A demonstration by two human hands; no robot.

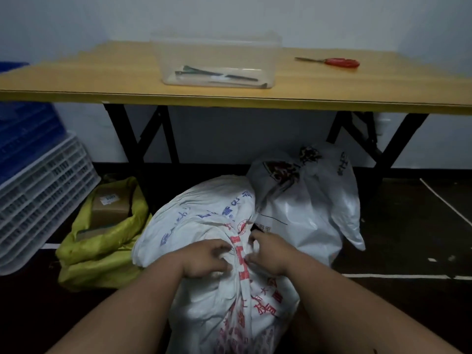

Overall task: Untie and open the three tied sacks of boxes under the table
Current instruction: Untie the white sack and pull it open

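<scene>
A person crouches on the dark floor in front of a yellow worktop [76, 80] on black folding legs. Both hands work at the gathered neck of a white sack [204, 226] printed with blue and red characters, which sits on the floor nearest the person, in front of the worktop's edge. The left hand [204, 259] has its fingers curled into the bunched cloth, gripping it from the left side. The right hand [268, 254] pinches the same bunched cloth from the right, its fingertips bent into the folds. The two hands are just beside each other, with a red-printed strip of the sack between them.

Behind and to the right of that sack stands a second white sack [311, 208] with dark markings, under the worktop and touching the first. To the left lies a yellow-green sack [102, 249] whose mouth gapes, showing a brown cardboard box [109, 205] inside.

On the worktop sits a clear plastic tub [217, 62] with some dark, slim things in it that I cannot make out, and well to its right lie red-handled scissors [334, 62]. Against the left wall lean white slatted crates [40, 200] with blue crates [23, 139] above them.
</scene>
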